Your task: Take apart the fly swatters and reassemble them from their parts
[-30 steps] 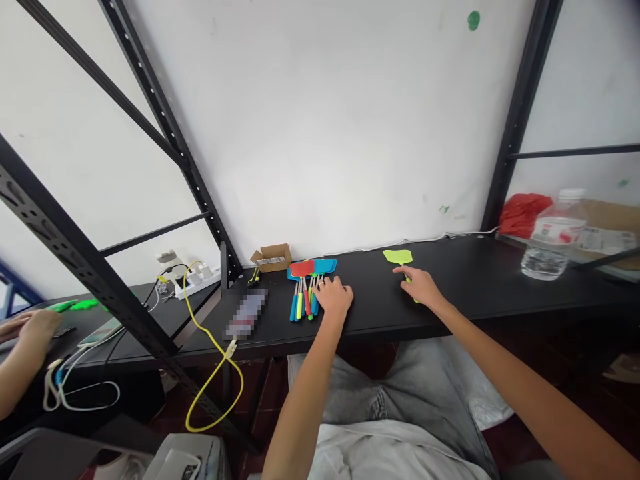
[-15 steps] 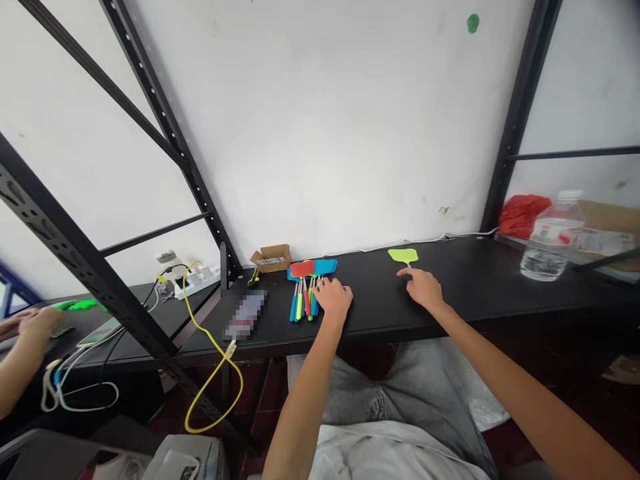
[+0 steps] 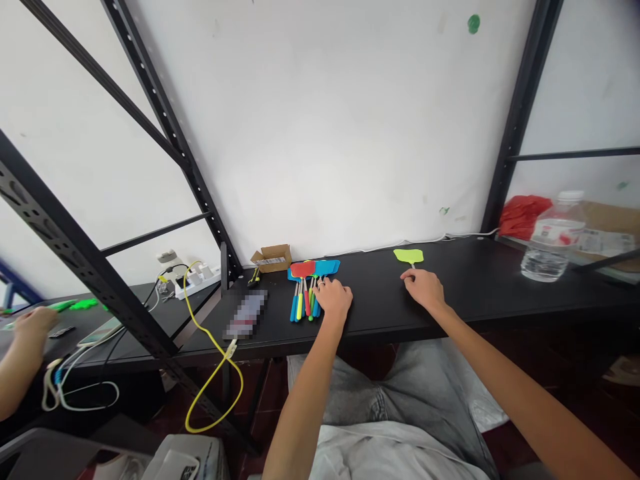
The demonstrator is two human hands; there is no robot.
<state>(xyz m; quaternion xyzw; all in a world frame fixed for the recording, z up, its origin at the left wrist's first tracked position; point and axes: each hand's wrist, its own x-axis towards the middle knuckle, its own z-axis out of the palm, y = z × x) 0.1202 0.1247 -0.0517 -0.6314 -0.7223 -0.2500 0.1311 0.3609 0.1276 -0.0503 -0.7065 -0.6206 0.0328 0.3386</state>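
A bunch of fly swatters with red, blue and yellow-green parts lies on the black table. The red fly swatter (image 3: 303, 269) is on top, its handle towards me. At the bunch's right side is my left hand (image 3: 334, 297), back up, fingers bent and closed round the blue fly swatter (image 3: 327, 267); its handle is partly covered by the fingers. Further right, my right hand (image 3: 424, 288) pinches a yellow-green fly swatter (image 3: 409, 256) below its flat head. That head points to the wall, and my hand hides its handle.
An open cardboard box (image 3: 273, 260) and a yellow-black cutter (image 3: 255, 277) stand behind the bunch. A blurred-out phone (image 3: 247, 313) with a yellow cable (image 3: 241, 383) lies left. A water bottle (image 3: 553, 237) stands right. Another person's hand (image 3: 35, 323) works at far left.
The yellow-green fly swatter and my right hand have shifted slightly right, and its fingers have drawn in. The blue head has slid a little right. The other person's hand moved slightly left.
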